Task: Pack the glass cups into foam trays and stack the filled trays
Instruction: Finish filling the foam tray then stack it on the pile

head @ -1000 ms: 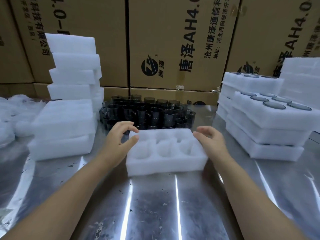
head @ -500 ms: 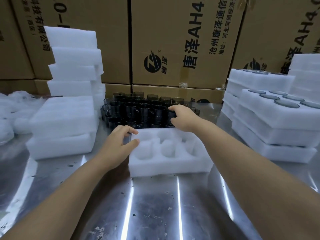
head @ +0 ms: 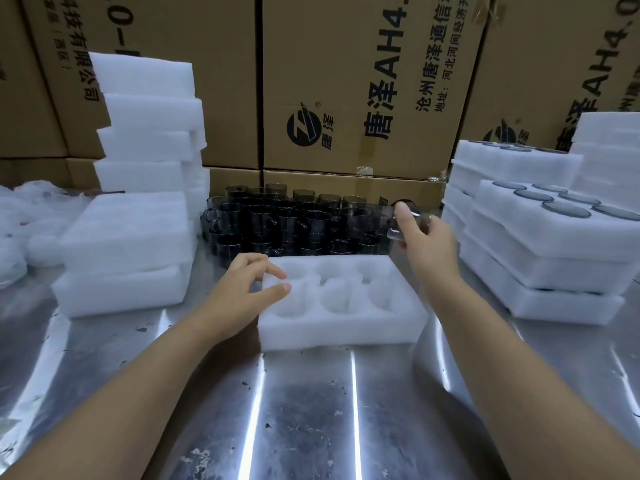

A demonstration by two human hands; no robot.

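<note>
Head view of a steel surface (head: 311,427) in front of a wall of printed cartons (head: 346,81).

A white foam tray (head: 332,337) lies flat at the centre, long side toward the viewer. It has six round pockets in two rows of three, all unfilled.

The left grip (head: 249,289) rests on the tray's left end. It is relaxed and fairly wide, with thumb and forefinger tips touching the top face and closing on nothing.

The right grip (head: 426,244) is raised beyond the tray's far right corner, with its fingers curled round one clear cup (head: 403,221). The cup is blurred and held off the surface, at the right end of the group of dark cups (head: 287,220). That group stands packed together just behind the tray.

At right, well apart from the tray, is a stack of filled trays (head: 554,258). Round cup ends sit flush in the top faces.

At left, low foam trays (head: 128,258) lie piled before a taller, uneven foam stack (head: 149,116). Crumpled white wrap (head: 20,220) lies at the far left edge.
</note>
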